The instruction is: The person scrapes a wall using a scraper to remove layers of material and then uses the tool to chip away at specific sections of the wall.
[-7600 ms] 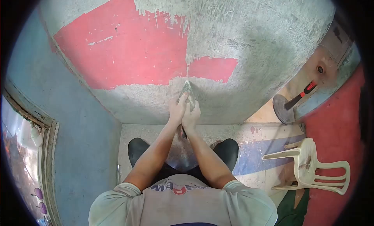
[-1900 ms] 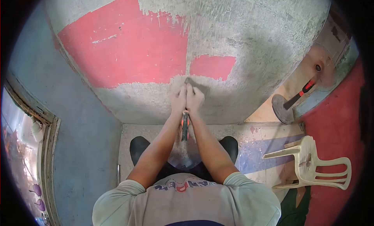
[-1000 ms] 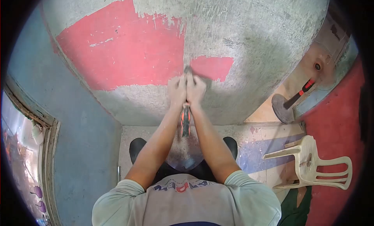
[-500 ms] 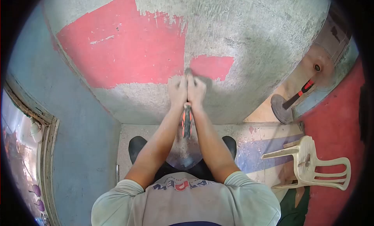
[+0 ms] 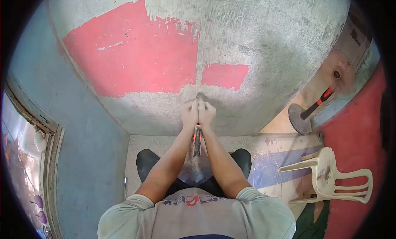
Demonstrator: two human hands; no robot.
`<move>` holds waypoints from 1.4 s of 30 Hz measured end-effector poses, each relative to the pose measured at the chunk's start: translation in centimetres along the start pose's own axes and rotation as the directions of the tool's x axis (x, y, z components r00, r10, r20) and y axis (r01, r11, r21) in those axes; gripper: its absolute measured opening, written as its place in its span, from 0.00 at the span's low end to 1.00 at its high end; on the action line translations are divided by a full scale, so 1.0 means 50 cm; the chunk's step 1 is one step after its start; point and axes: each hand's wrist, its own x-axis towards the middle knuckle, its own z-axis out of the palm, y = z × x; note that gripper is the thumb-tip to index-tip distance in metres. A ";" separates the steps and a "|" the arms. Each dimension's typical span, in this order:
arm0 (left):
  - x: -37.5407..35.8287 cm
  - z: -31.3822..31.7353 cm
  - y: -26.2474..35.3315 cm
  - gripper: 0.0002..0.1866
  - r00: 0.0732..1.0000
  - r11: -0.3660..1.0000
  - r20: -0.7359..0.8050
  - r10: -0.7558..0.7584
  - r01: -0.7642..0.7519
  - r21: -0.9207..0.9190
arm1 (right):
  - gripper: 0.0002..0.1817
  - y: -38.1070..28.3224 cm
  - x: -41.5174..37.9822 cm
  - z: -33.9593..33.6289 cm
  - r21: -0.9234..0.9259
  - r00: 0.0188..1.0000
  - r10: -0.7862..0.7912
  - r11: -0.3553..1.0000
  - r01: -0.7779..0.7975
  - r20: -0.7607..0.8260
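Observation:
My left hand (image 5: 190, 114) and my right hand (image 5: 207, 113) are closed side by side around a scraper (image 5: 197, 145) with a black and orange handle. The handle's end sticks out below my wrists. The tool's dark tip (image 5: 200, 95) is at the wall (image 5: 165, 109), on bare grey surface just under the pink paint. My fingers hide most of its middle. A large pink patch (image 5: 140, 53) is above and to the left, and a smaller pink patch (image 5: 226, 76) lies above and to the right. Their edges are ragged.
At right, a tool with a round dark base (image 5: 300, 119) and a red-black handle stands on a ledge. A white plastic chair (image 5: 326, 173) is by the red wall (image 5: 350, 127). Paint flakes lie on the floor (image 5: 268, 156). A blue wall (image 5: 88, 156) and window frame (image 5: 53, 156) are at left.
Both hands have moved down the wall together with the scraper, from beside the lower pink edges to below them. The view has shifted slightly.

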 end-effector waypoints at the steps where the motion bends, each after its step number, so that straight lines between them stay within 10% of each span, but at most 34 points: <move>1: 0.002 0.000 -0.035 0.20 1.000 1.000 0.010 0.009 -0.009 -0.010 | 0.24 0.010 -0.010 0.002 0.013 1.000 -0.001 1.000 0.002 -0.016; 12: 0.029 0.026 -0.014 0.15 0.997 0.970 -0.055 -0.046 0.032 -0.240 | 0.22 -0.042 0.020 0.003 0.128 1.000 0.012 0.992 -0.013 0.008; 30: 0.026 0.021 -0.016 0.15 0.995 0.990 -0.025 0.094 -0.096 -0.106 | 0.21 -0.022 0.031 0.011 -0.019 0.969 -0.224 0.974 0.224 -0.108; 42: 0.027 0.038 0.016 0.16 0.995 0.991 -0.083 0.061 -0.070 -0.114 | 0.22 -0.054 0.038 -0.005 0.030 0.992 -0.117 0.992 0.118 -0.055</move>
